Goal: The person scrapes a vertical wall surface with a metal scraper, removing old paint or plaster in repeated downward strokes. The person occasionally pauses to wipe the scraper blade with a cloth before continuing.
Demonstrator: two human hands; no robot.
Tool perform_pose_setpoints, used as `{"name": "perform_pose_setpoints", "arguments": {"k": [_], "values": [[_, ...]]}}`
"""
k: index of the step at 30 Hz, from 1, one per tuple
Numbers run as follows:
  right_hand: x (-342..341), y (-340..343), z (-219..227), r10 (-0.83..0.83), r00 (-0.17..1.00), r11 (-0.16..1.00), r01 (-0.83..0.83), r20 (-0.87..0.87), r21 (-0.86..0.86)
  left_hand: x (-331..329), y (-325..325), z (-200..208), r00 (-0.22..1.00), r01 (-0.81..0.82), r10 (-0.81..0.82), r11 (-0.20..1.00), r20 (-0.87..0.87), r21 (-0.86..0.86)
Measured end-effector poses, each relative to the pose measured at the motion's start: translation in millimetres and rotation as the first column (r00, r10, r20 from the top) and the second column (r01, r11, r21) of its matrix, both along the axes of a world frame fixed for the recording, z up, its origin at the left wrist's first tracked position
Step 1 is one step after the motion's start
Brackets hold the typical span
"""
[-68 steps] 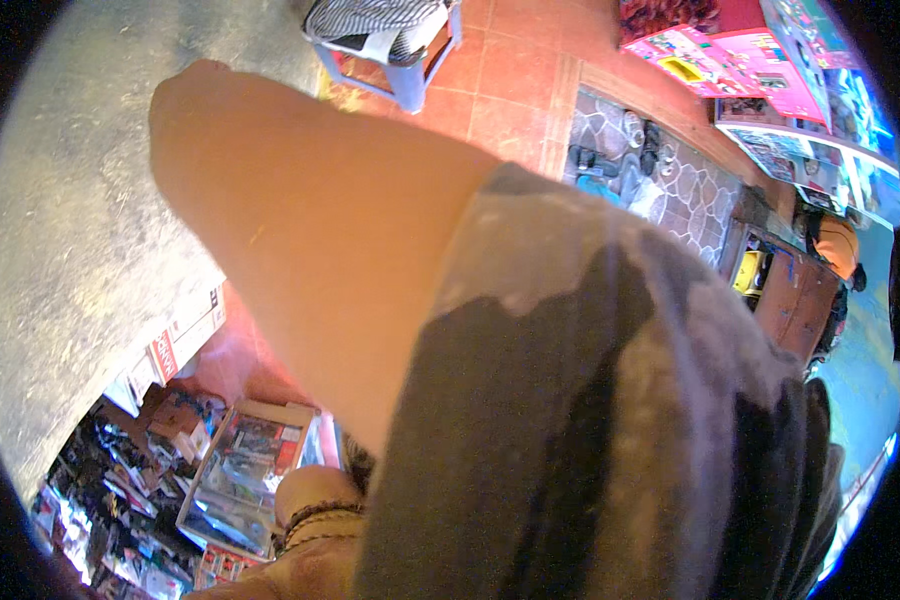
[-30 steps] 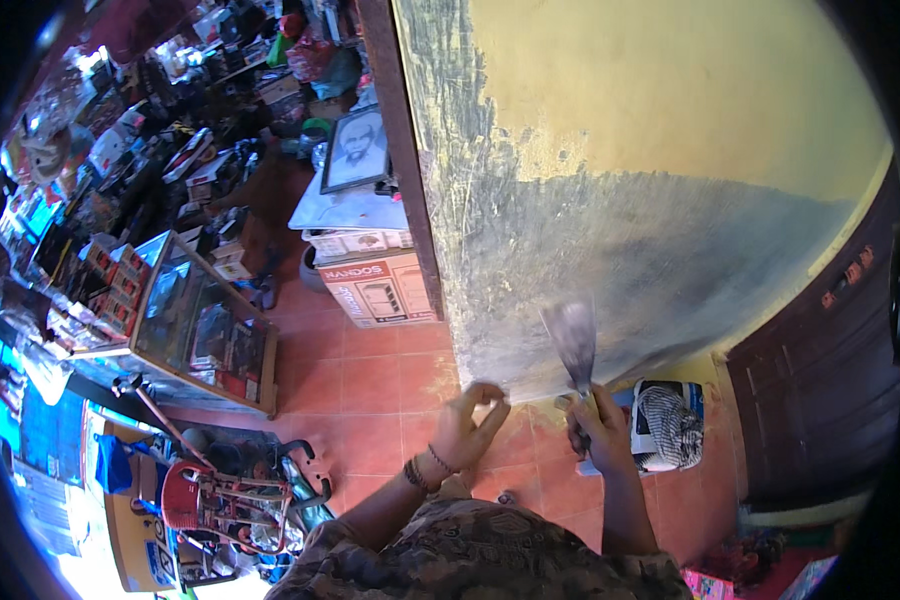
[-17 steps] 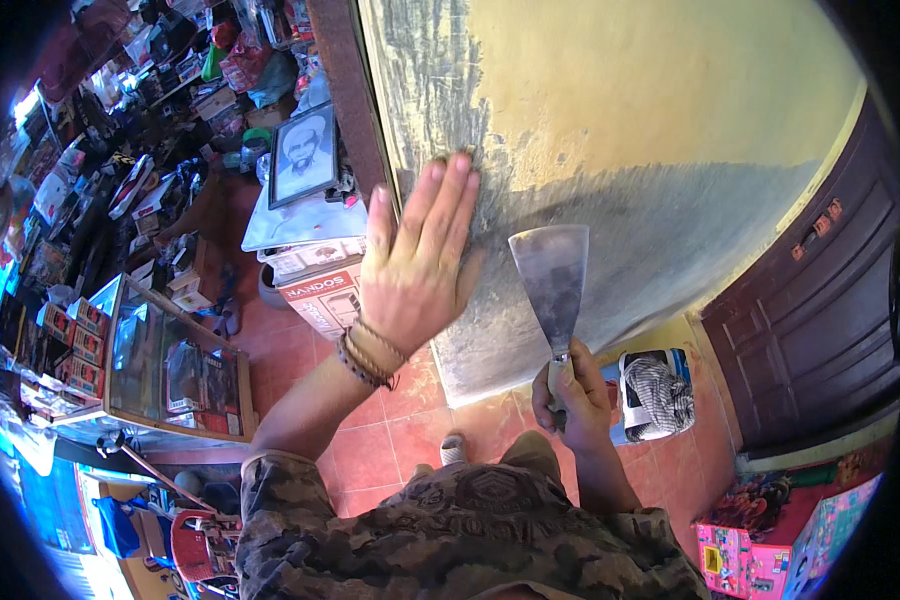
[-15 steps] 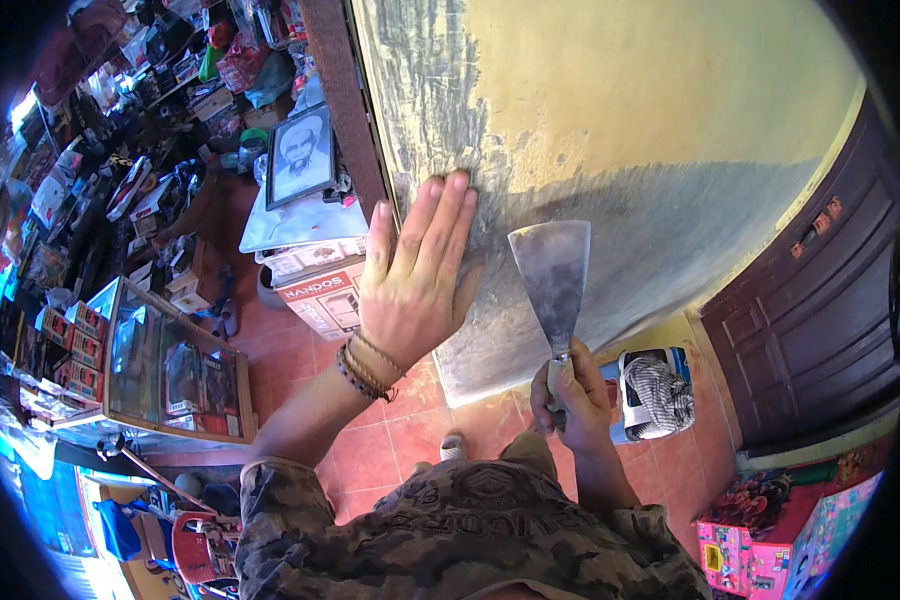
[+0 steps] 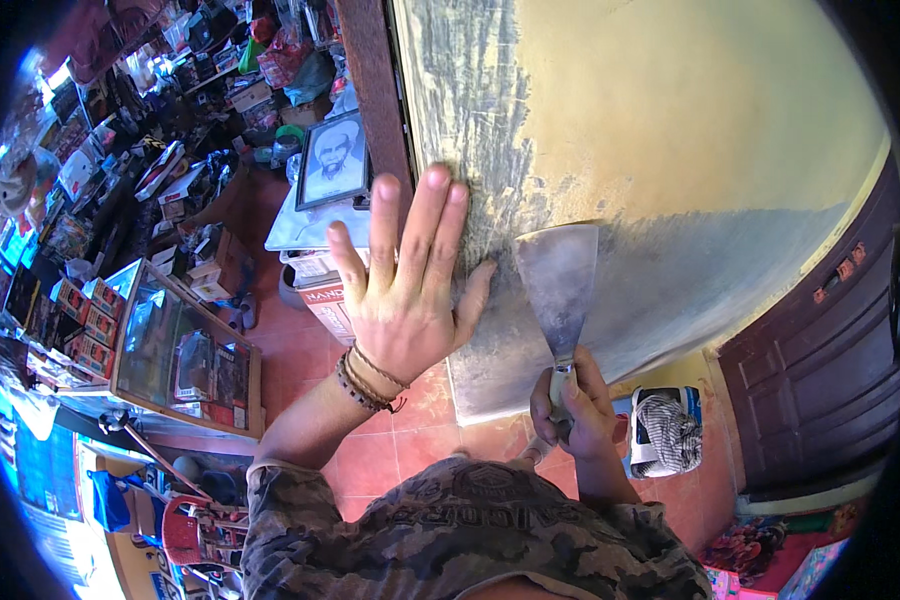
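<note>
My right hand [image 5: 580,407] grips the pale handle of a wide scraper [image 5: 560,280], its metal blade pointing away from me. The blade's broad edge is at or just in front of the wall [image 5: 670,120]; contact cannot be told. That wall has yellow paint above and a scraped grey area [image 5: 710,260] lower down. My left hand [image 5: 410,310], with bracelets on its wrist, is open with fingers spread and nothing held. It is raised beside the wall's left edge, near the brown wooden door frame [image 5: 375,100]. Whether its fingers touch the wall is unclear.
Left of the door frame, a framed portrait [image 5: 332,160] leans on a white-topped stack of boxes. A glass display case [image 5: 160,350] stands further left amid crowded shelves. At right are a dark panelled door [image 5: 820,370] and a container with a striped cloth [image 5: 668,432] on red floor tiles.
The view has swung, so the wall and door frame sit further right. My left hand's fingers have spread wider, with the thumb out. The scraper stays in my right hand.
</note>
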State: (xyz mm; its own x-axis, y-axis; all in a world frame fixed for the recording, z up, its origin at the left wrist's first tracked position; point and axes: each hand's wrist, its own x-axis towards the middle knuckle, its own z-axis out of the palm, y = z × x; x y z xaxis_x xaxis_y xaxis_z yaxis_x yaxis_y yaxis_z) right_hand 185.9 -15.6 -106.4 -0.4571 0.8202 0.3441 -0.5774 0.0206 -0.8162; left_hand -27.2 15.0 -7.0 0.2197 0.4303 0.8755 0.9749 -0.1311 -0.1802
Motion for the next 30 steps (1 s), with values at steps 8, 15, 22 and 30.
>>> {"name": "perform_pose_setpoints", "arguments": {"k": [8,15,22,30], "values": [[-20.1,-0.3,-5.8,0.035,0.999,0.999,-0.035,0.008,-0.029,-7.9,-24.7,-32.2,0.868,0.339,-0.367,0.93,0.335,0.141],[-24.4,-20.0,-30.1,-0.028,0.998,0.978,0.038,0.051,-0.205,25.7,-15.8,-69.5,0.596,0.801,-0.801,0.591,0.052,-0.095],[-20.1,-16.5,-22.0,-0.07,0.996,0.966,0.055,-0.05,-0.251,42.1,33.9,-36.0,0.5,0.804,-0.851,0.525,-0.159,-0.28],[-11.1,-17.4,-9.3,-0.05,0.999,0.968,0.049,0.001,-0.244,58.3,48.9,-40.3,0.396,0.893,-0.901,0.423,-0.178,-0.157]]}}
